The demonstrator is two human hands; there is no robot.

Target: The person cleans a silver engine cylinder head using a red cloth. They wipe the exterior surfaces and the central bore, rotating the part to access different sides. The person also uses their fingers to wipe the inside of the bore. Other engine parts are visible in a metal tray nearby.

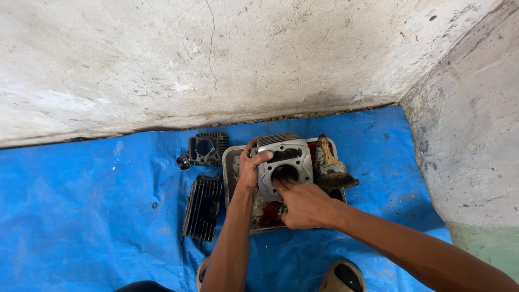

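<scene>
Grey finned cylinder (pixel 283 162) — standing in a metal tray (pixel 230 162) on a blue tarp (pixel 97 205), bore facing up; left hand (pixel 248 168) grips its 9 o'clock side, thumb over the top edge. Right hand (pixel 304 204) at 6 o'clock, fingers pressed together and reaching into the bore. Brush (pixel 331 165) at 3 o'clock in the tray; two dark finned parts (pixel 204 208) — outside, at 9 o'clock.

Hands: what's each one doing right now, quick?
Left hand: closed around the side of the grey engine cylinder, holding it over the metal tray.
Right hand: fingers reaching into the cylinder's bore; grip cannot be told.
</scene>
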